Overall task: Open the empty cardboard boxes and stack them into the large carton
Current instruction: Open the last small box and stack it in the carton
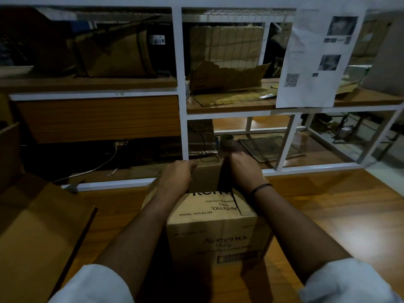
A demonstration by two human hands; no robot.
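A brown cardboard box (pixel 218 237) with printed lettering stands on the wooden floor right in front of me. Its top flaps are partly parted, showing a dark gap between them. My left hand (pixel 177 176) grips the far edge of the left top flap. My right hand (pixel 244 171), a dark band on its wrist, holds the far edge of the right flap beside the gap. A large brown carton (pixel 32 226) lies at the left with a broad flap spread toward me; its inside is hidden.
A white-framed shelf unit (pixel 181 84) stands just behind the box, holding cardboard boxes, torn cardboard (pixel 227 77) and flat sheets. A printed paper sheet (pixel 317 60) hangs on its right. Cables (pixel 98 167) trail on the floor under the left shelf. Wooden floor (pixel 328 215) spreads to the right.
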